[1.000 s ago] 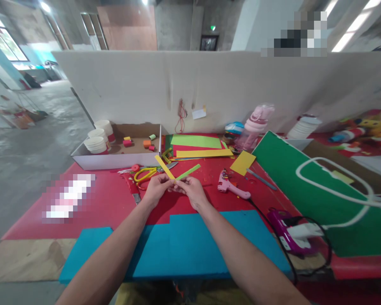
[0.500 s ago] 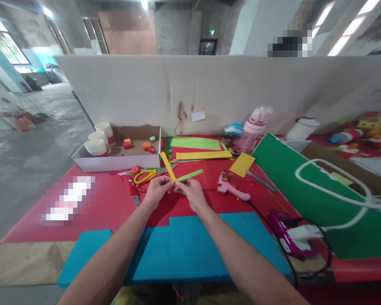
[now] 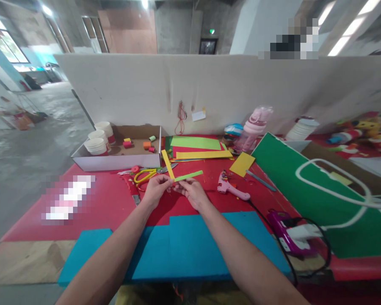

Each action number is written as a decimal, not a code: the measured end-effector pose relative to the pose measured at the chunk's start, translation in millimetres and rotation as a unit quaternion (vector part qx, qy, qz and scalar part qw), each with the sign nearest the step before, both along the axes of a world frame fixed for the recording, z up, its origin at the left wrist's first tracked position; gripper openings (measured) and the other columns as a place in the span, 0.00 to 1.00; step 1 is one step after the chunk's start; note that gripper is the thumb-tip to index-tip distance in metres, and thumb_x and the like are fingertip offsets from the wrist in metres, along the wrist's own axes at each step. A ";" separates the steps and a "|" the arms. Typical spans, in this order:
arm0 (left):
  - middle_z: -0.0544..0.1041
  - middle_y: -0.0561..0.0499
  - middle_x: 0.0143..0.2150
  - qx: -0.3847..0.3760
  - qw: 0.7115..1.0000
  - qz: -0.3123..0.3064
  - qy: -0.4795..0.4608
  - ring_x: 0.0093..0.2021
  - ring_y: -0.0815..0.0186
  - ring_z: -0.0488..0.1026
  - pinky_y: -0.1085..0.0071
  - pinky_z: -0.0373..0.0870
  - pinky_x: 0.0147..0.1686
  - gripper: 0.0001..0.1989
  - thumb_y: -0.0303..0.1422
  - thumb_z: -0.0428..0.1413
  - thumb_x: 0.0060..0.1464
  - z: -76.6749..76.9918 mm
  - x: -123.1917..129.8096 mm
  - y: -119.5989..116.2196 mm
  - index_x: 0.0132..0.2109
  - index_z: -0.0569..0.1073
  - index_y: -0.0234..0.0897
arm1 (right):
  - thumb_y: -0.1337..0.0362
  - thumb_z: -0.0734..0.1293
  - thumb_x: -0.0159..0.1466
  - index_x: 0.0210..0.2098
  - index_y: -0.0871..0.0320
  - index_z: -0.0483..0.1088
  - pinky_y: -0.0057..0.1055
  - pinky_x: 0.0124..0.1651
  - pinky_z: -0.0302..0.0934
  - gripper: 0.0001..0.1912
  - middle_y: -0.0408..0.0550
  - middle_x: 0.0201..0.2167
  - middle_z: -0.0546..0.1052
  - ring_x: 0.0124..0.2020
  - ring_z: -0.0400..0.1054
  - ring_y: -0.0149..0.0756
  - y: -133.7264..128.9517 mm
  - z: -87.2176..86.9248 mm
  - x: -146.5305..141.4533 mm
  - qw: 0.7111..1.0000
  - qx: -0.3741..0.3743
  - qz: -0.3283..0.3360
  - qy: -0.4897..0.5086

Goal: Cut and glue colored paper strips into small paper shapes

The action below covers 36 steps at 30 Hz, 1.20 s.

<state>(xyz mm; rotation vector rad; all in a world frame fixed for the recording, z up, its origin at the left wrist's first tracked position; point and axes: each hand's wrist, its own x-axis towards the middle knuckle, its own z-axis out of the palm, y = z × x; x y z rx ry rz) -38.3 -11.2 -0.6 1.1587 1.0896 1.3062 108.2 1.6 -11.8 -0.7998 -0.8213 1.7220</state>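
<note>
A yellow strip [image 3: 168,164] and a light green strip [image 3: 190,175] meet at their lower ends in a V shape. My left hand [image 3: 157,189] is closed, pinching the yellow strip near that joint. Close beside it, my right hand [image 3: 192,192] is also closed, with its fingers at the inner end of the green strip. Yellow-handled scissors [image 3: 143,177] lie just left of my left hand. To the right of my hands rests a pink glue gun [image 3: 233,190] on the red tabletop [image 3: 108,203].
A box [image 3: 117,162] with paper cups [image 3: 97,146] and small paper rolls stands back left. Paper strips and sheets [image 3: 195,143] lie behind my hands. A green board [image 3: 305,203], purple power strip [image 3: 285,237] and cables occupy the right. Blue sheets [image 3: 197,250] line the front edge.
The yellow strip has tilted slightly and its top end has shifted a little right and up. My right hand's fingers have moved slightly along the green strip, away from the joint.
</note>
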 end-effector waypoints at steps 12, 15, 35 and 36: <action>0.73 0.52 0.22 -0.008 1.000 -0.001 0.001 0.21 0.73 0.66 0.75 0.61 0.23 0.12 0.36 0.65 0.39 3.8 2.6 -2.7 0.27 0.73 0.31 | 0.56 0.77 0.44 0.29 0.60 0.72 0.31 0.39 0.70 0.18 0.40 0.21 0.74 0.26 0.69 0.27 -3.3 2.1 -1.8 0.999 0.019 0.020 -0.025; 0.74 0.50 0.23 -0.004 1.000 -0.009 0.000 0.21 0.72 0.67 0.74 0.62 0.23 0.11 0.35 0.65 0.40 5.6 3.3 -5.0 0.28 0.74 0.31 | 0.57 0.77 0.44 0.29 0.60 0.72 0.30 0.39 0.70 0.18 0.40 0.20 0.74 0.25 0.70 0.28 -3.6 1.8 -1.7 0.999 0.026 0.015 -0.036; 0.73 0.51 0.23 0.011 1.000 0.007 0.001 0.25 0.70 0.67 0.74 0.63 0.26 0.11 0.36 0.63 0.43 1.3 3.3 -1.5 0.28 0.74 0.32 | 0.56 0.75 0.46 0.28 0.59 0.70 0.31 0.36 0.70 0.16 0.41 0.21 0.75 0.24 0.71 0.30 -6.0 2.6 -5.1 0.996 0.046 -0.012 -0.078; 0.73 0.51 0.23 0.013 1.000 0.008 0.007 0.24 0.70 0.67 0.74 0.63 0.26 0.10 0.36 0.63 0.43 1.4 3.1 -1.4 0.27 0.74 0.32 | 0.56 0.75 0.46 0.29 0.59 0.71 0.31 0.37 0.70 0.16 0.41 0.21 0.75 0.25 0.71 0.30 -5.9 2.6 -4.5 0.995 0.048 -0.010 -0.085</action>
